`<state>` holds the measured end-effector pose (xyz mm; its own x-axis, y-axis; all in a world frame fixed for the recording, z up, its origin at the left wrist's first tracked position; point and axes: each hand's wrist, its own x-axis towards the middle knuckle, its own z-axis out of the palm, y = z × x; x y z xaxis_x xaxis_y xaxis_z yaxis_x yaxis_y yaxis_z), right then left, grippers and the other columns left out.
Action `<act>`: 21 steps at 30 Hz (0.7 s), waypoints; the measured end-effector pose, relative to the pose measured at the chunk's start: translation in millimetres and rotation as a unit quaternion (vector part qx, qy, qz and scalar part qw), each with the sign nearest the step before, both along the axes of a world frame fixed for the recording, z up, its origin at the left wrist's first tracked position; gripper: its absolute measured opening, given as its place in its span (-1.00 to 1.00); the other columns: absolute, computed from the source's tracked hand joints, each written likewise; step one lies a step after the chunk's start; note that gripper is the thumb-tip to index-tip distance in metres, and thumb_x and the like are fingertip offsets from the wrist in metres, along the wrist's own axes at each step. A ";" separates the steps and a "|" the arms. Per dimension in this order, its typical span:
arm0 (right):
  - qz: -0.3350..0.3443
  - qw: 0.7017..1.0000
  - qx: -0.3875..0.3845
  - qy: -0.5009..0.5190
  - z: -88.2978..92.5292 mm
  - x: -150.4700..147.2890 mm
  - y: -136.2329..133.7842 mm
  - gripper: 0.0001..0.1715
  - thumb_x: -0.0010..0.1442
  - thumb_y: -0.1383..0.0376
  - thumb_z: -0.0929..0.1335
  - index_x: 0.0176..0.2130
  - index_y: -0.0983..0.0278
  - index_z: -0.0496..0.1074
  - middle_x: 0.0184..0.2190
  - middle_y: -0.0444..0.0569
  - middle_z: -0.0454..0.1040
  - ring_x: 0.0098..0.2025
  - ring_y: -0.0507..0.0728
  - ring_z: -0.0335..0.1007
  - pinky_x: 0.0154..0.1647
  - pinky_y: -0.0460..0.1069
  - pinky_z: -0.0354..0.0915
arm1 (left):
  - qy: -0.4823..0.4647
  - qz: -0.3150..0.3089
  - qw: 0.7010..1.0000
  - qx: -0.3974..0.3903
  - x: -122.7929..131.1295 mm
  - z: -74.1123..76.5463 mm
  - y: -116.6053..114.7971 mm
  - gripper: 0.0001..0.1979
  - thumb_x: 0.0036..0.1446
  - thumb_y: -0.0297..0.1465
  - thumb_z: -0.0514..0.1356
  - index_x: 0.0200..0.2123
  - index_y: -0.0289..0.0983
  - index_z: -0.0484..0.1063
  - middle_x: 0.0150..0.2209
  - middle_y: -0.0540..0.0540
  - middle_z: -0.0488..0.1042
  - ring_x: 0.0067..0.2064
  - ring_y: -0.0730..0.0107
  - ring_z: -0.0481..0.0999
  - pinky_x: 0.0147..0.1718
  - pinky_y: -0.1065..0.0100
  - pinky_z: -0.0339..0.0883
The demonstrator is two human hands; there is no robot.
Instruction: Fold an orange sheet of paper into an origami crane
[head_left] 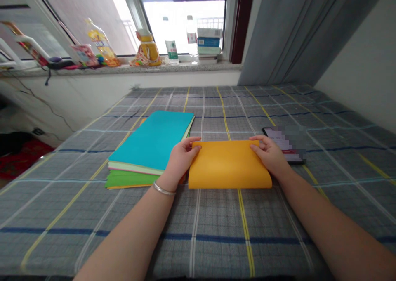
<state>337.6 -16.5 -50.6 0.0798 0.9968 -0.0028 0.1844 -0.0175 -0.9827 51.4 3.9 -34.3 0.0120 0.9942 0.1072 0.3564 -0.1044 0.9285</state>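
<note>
A sheet of yellow-orange paper [229, 165] is bent over on itself, its rounded fold toward me and its edges at the far side. My left hand [185, 155] pinches the far left corner between thumb and fingers. At the far right corner, my right hand [269, 153] grips the same sheet, thumb on top. Just left of it lies a stack of coloured paper [154, 138], blue on top, with pale green, bright green and orange edges showing below. My left forearm and wrist, with a silver bangle [163, 189], cover part of the stack's right side.
A phone [286, 147] lies on the plaid bedspread [216, 219] beyond my right hand, its screen partly blurred. Along the windowsill [198, 67] stand a bottle of yellow drink [102, 43], a yellow container [147, 50], a tube [172, 52] and stacked boxes [209, 41]. A grey curtain [278, 33] hangs at right.
</note>
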 end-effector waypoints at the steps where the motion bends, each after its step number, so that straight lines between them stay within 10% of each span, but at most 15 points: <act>1: 0.002 1.000 -0.002 -0.002 -1.2 0.5 1.0 -0.59 0.06 0.13 0.37 -0.06 0.12 0.36 -0.43 -0.10 0.57 -0.44 0.18 0.50 -0.50 0.02 0.35 | -0.002 0.003 1.000 0.000 -0.1 -0.7 0.3 -0.64 0.02 -0.30 0.25 -0.07 -0.21 0.54 -0.30 -0.06 0.56 -0.31 0.35 0.49 -0.35 0.38 0.32; 21: -0.022 0.991 -0.043 -0.128 -5.2 7.0 54.8 -0.85 0.06 0.33 0.35 -0.28 0.26 0.45 -0.48 -0.07 0.53 -0.50 0.07 0.41 -0.47 -0.04 0.30 | 0.252 -0.021 0.967 0.032 -2.6 -0.7 47.2 -0.73 0.07 -0.38 0.17 -0.18 -0.19 0.61 -0.15 -0.12 0.60 -0.12 0.16 0.53 -0.09 0.24 0.33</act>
<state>344.6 38.3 -55.9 0.1318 0.9893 -0.0621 0.4242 -0.1129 -0.8985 48.8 51.1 -35.0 0.1191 0.9831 0.1389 0.7562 -0.1805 0.6289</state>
